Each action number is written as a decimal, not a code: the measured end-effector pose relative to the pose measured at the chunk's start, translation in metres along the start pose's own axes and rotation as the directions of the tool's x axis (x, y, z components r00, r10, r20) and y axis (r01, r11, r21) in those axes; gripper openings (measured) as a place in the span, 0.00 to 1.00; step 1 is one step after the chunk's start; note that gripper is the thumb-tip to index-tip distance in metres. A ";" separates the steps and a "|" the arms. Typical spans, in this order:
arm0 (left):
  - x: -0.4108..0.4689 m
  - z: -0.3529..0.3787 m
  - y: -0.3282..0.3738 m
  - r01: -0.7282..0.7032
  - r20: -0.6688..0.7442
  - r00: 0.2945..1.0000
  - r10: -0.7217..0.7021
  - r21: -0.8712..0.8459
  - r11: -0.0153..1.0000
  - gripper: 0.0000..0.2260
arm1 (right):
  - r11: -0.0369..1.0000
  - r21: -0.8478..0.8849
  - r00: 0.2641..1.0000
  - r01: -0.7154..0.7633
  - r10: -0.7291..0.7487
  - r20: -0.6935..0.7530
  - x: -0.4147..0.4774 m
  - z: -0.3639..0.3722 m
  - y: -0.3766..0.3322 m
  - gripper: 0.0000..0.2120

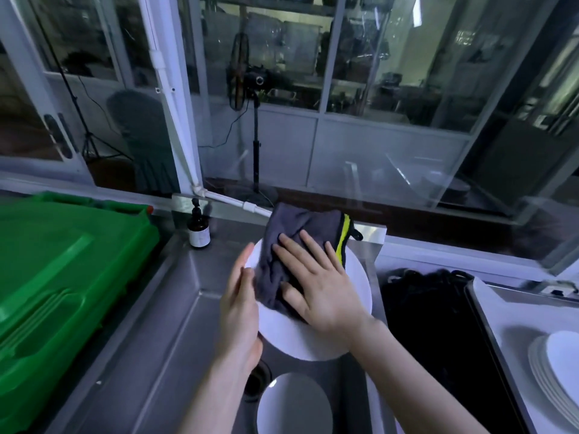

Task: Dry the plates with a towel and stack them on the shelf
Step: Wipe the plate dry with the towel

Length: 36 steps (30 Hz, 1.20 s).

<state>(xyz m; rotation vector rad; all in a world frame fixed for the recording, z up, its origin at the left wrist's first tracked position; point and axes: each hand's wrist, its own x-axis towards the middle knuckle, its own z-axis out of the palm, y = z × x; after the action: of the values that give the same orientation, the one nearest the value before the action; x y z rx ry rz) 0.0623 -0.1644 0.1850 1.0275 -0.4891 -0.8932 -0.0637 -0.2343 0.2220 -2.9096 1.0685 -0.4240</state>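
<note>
— Where is the round white plate [313, 339]?
— Above the steel sink [188, 308], tilted. The left hand [239, 308] holds its rim.
— And the right hand [322, 286]?
— Flat, fingers straight, pressing the grey towel with yellow edge [294, 227] onto the plate.

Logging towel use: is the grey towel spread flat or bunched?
Bunched: the grey towel lies creased under the right hand on the plate.
</note>
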 end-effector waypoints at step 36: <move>-0.005 0.005 0.028 -0.002 0.041 0.999 0.007 -0.103 0.995 0.17 | 0.985 0.097 0.989 0.141 -0.145 0.039 -0.017 -0.007 -0.035 0.28</move>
<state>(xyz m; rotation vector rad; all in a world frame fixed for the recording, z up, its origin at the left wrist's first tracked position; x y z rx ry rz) 0.0671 -0.1564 0.2123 0.9148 -0.4752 -0.9281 -0.0561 -0.1960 0.2284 -2.9073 0.8141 -0.3966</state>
